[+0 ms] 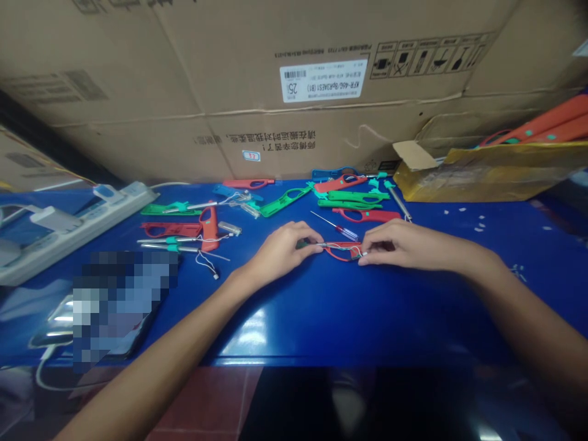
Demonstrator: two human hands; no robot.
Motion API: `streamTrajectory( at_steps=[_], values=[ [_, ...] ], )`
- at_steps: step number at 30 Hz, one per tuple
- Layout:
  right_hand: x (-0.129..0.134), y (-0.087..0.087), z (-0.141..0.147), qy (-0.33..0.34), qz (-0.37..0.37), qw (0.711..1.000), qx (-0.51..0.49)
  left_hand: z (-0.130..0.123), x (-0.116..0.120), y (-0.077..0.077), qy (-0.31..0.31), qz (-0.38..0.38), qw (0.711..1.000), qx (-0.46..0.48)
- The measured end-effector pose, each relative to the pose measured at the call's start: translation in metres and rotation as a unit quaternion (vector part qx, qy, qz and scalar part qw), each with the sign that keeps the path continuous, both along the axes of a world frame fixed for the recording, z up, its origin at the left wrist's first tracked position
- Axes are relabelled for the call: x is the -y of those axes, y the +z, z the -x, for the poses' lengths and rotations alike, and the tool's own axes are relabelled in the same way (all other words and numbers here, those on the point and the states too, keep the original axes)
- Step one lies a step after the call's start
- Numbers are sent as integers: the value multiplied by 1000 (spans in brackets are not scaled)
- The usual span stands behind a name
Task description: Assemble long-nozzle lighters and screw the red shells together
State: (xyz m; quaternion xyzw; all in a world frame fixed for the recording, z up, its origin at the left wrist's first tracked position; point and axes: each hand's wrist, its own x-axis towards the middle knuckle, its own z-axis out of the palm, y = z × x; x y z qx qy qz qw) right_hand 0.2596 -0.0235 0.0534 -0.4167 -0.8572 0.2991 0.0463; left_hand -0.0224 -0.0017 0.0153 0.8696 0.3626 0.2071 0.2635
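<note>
Between both hands, over the glossy blue tabletop (294, 318), sits a smooth, looped red plastic casing (355, 250) with thin white wires (342, 246); left hand (288, 248) pinches its left end, right hand (390, 244) its right.

1. From here I see both forearms bare, the left forearm (184, 338) slanting up and inward, the right forearm (498, 285) reaching in from the opposite side.
2. The left hand (290, 246) is turned palm inward, its thumb (312, 249) and index finger (309, 231) brought together in a pinch.
3. The right hand (388, 242) faces it, just apart, fingers curled and tips closed in a pinch.
4. The right wrist (425, 246) looks nearly level; the left wrist (252, 274) follows its forearm's slant.
</note>
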Motion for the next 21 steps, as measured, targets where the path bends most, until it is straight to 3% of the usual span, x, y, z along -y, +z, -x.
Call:
streamTrajectory(
  at_steps=[11, 18, 21],
  values=[
    [2, 4, 2, -35, -1, 999, -25, 1, 1, 4, -11, -24, 1000, -18],
    [-1, 3, 2, -30, -55, 998, -25, 0, 0, 2, 3, -36, 999, -18],
    [1, -2, 8, -38, -117, 992, -22, 0, 1, 2, 1, -37, 999, -16]
  ],
)
